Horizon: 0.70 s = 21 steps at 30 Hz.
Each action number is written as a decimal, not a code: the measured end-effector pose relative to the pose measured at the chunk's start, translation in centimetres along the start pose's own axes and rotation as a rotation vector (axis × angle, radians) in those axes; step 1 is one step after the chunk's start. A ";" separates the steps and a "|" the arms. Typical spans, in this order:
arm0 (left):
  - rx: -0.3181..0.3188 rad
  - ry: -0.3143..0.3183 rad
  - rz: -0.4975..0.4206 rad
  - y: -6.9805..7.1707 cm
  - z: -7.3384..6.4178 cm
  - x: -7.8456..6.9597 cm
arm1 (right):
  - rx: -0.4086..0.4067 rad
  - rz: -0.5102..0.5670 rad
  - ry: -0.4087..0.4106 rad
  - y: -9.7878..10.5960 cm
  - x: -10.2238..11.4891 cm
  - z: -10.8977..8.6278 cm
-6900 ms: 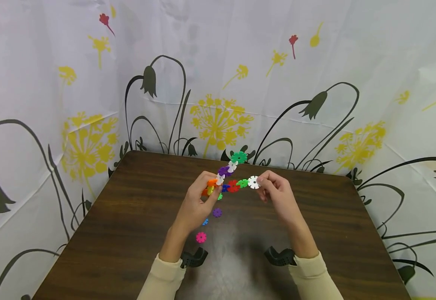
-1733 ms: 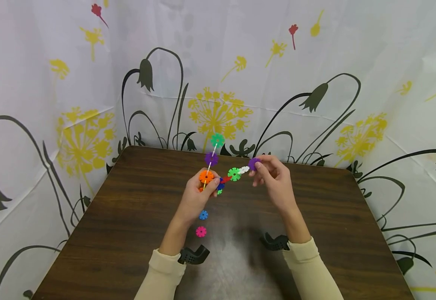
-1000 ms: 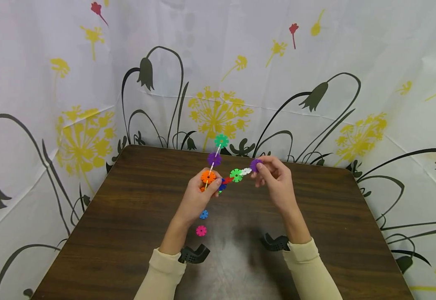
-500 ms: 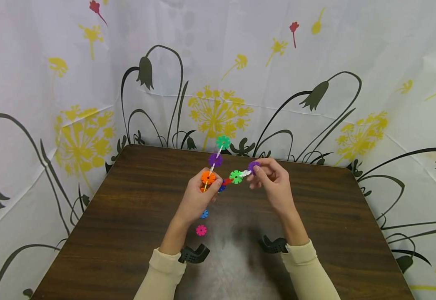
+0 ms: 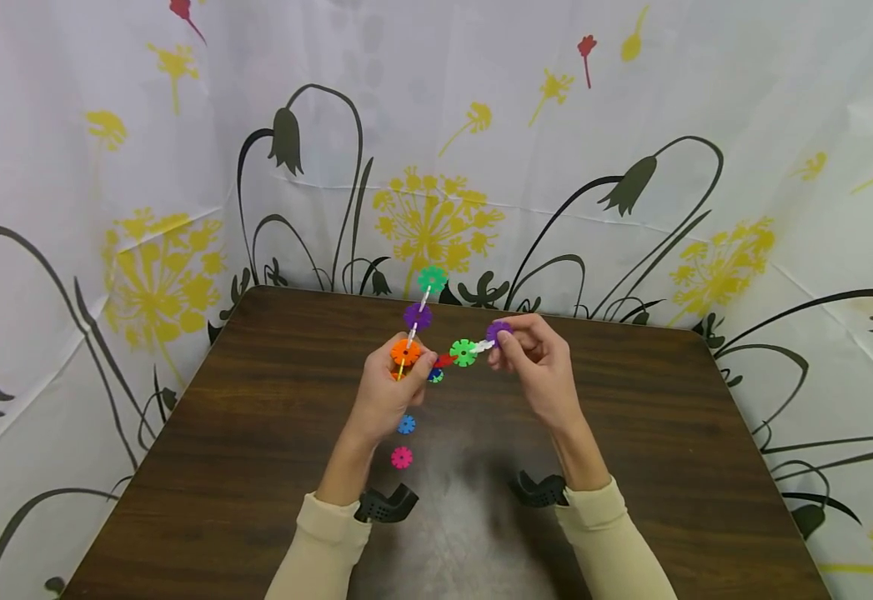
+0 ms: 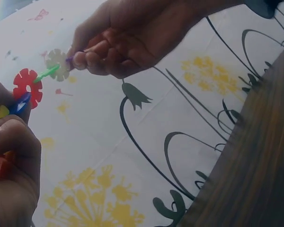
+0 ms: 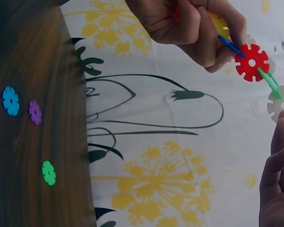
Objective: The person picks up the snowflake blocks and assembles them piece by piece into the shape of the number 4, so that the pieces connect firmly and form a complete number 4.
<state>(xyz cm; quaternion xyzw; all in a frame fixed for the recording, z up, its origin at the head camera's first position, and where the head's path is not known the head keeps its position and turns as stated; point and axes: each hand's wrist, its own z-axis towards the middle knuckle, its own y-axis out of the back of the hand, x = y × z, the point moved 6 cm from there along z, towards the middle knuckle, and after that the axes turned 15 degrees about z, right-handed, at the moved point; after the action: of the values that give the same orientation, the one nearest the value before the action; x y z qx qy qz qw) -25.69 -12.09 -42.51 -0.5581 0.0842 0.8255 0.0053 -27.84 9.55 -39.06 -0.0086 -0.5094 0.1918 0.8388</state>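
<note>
Above the table, a chain of slotted plastic flower discs spans both hands. My left hand (image 5: 383, 387) pinches it by the orange disc (image 5: 405, 352). One branch rises from there through a purple disc to a teal-green disc (image 5: 432, 280) at the top. The other branch runs rightward through a red disc (image 7: 252, 62), a light green disc (image 5: 463, 352) and a white disc (image 7: 281, 105). At its end, my right hand (image 5: 543, 367) pinches a purple disc (image 5: 499, 334) between thumb and fingers, right at the white one. My left fingers hide part of the chain.
On the brown table (image 5: 271, 433) lie a pink disc (image 5: 402, 457), a blue disc (image 5: 406, 424), a loose purple disc (image 7: 34, 112) and a bright green disc (image 7: 48, 172). A white curtain (image 5: 436, 100) with printed flowers stands behind the table.
Earlier, my right hand held the white disc at the chain's end; now it holds a purple disc beyond it. The upper branch has turned, and lately both hands have shifted slightly left.
</note>
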 end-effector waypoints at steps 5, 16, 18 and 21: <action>0.012 0.011 -0.013 0.1 0.1 0.2 | -0.043 0.005 0.013 -0.1 -0.4 -0.1; 0.017 0.049 -0.061 0.6 0.4 0.9 | -0.085 0.018 0.050 -1.4 -1.2 0.1; 0.007 0.048 -0.057 0.8 0.3 1.0 | -0.091 0.016 0.052 -1.6 -1.4 0.1; -0.008 0.044 -0.052 1.2 0.4 1.2 | -0.106 0.016 0.055 -2.0 -1.6 0.0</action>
<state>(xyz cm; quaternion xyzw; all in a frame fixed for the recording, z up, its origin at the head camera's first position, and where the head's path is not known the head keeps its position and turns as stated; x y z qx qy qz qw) -26.59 -13.29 -43.33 -0.5780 0.0667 0.8130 0.0226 -27.84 7.13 -40.04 -0.0624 -0.4954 0.1708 0.8494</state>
